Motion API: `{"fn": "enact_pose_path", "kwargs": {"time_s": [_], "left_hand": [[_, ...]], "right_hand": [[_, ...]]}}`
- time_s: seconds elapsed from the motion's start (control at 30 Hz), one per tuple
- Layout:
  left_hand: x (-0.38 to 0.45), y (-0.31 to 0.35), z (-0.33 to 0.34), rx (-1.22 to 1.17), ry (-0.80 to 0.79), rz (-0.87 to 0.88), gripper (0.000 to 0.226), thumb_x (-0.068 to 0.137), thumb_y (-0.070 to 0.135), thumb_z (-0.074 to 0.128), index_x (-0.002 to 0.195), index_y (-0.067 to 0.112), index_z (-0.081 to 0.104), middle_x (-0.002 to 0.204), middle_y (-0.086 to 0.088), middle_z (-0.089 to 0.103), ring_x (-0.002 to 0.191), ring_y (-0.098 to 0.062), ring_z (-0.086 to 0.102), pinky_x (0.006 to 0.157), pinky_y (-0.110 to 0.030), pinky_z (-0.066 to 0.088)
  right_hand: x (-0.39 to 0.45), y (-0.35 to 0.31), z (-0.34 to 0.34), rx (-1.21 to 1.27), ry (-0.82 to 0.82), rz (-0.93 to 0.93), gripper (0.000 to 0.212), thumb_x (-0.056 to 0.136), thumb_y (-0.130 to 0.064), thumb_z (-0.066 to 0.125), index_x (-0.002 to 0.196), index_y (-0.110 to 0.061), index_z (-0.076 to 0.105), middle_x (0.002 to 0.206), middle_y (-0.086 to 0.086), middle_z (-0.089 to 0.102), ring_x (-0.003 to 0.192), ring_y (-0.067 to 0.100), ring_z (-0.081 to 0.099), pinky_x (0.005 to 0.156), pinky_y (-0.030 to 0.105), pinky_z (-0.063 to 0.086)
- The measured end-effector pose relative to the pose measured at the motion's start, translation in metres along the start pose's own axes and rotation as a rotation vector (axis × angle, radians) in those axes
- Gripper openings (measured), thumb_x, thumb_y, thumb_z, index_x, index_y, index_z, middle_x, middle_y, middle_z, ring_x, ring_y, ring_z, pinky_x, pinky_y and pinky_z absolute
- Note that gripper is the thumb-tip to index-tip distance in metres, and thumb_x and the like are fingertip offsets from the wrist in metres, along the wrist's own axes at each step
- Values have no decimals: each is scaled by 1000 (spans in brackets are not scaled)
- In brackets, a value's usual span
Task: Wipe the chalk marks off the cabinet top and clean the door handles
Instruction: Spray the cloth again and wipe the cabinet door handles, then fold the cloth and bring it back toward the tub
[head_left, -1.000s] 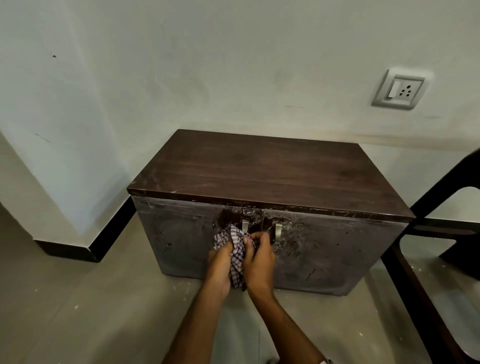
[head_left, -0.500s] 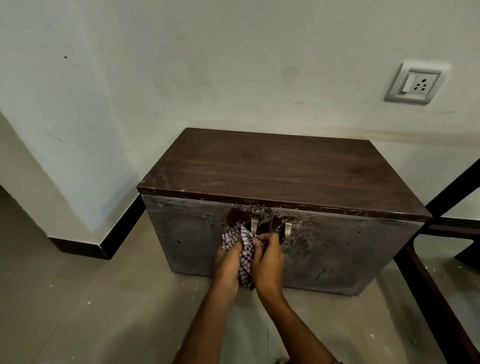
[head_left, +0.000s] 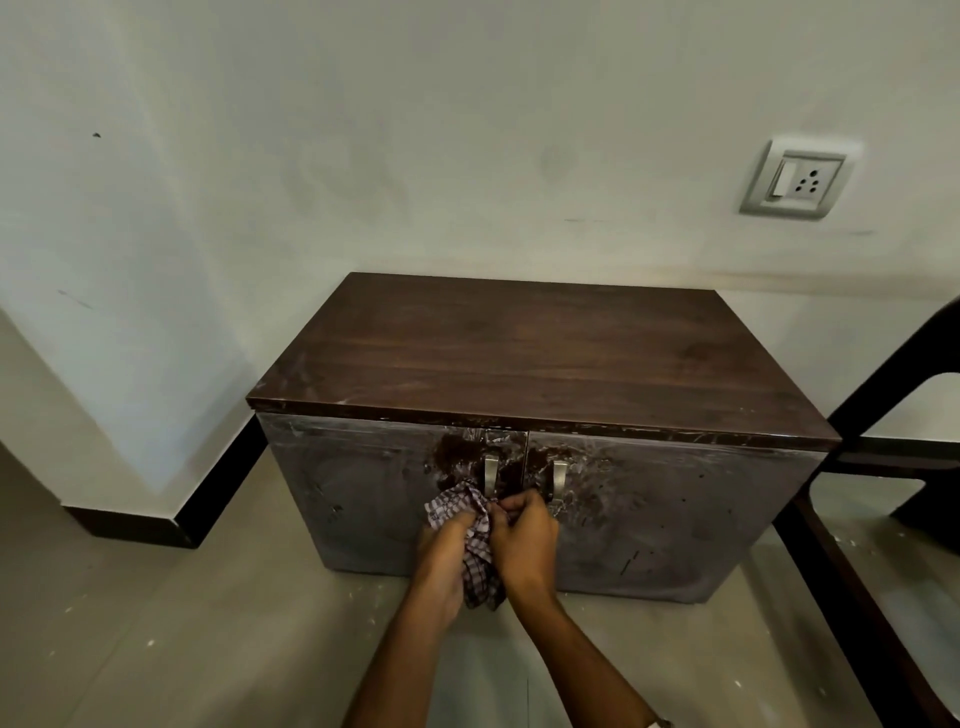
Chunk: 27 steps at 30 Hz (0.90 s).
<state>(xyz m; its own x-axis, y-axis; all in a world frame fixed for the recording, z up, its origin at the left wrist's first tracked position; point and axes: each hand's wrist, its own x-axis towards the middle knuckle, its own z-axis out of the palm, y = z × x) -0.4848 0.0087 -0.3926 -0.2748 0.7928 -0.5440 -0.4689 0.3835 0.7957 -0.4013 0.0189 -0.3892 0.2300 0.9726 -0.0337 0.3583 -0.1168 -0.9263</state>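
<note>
Both clenched on a checked cloth (head_left: 470, 530) low before the cabinet (head_left: 649, 519) front: left hand (head_left: 444, 558) and right hand (head_left: 524, 545) side by side, cloth bunched between them. Just below the two metal door handles (head_left: 491, 474), close together at the door seam, under the dark wooden cabinet top (head_left: 540, 358). Against a pale wall, socket plate (head_left: 797, 179) up right.

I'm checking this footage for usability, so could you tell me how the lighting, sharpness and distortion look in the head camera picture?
Head view: dim, soft light with a muted greenish cast; wide-angle bending tilts the wall socket and splays the cabinet edges; both hands and the checked cloth are sharp, without motion blur; faint sheen on the cabinet top, no harsh glare.
</note>
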Motion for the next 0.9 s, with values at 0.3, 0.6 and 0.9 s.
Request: {"fn": "enact_pose_path", "kwargs": {"time_s": [0.3, 0.6, 0.9], "left_hand": [[4, -2, -7, 15, 5, 74, 31, 86, 17, 63, 116, 7, 63, 100, -17, 72, 88, -33, 71, 65, -36, 56], [-8, 9, -11, 4, -2, 158, 33, 85, 22, 66, 116, 11, 62, 102, -15, 71, 90, -32, 70, 71, -41, 58], [-58, 73, 18, -46, -136, 321, 25, 86, 17, 67, 110, 9, 65, 97, -11, 74, 88, -25, 71, 75, -37, 57]], "right_hand": [[-2, -6, 2, -20, -32, -32, 6, 93, -13, 61, 93, -16, 56, 84, -8, 59, 74, -1, 56, 58, 7, 46], [-18, -20, -2, 72, 25, -57, 8, 92, -15, 63, 95, -14, 56, 91, -2, 61, 79, 1, 57, 63, 5, 45], [-8, -87, -46, 226, -14, -103, 9, 92, -20, 64, 97, -18, 57, 92, -1, 66, 83, 8, 64, 66, 15, 52]]}}
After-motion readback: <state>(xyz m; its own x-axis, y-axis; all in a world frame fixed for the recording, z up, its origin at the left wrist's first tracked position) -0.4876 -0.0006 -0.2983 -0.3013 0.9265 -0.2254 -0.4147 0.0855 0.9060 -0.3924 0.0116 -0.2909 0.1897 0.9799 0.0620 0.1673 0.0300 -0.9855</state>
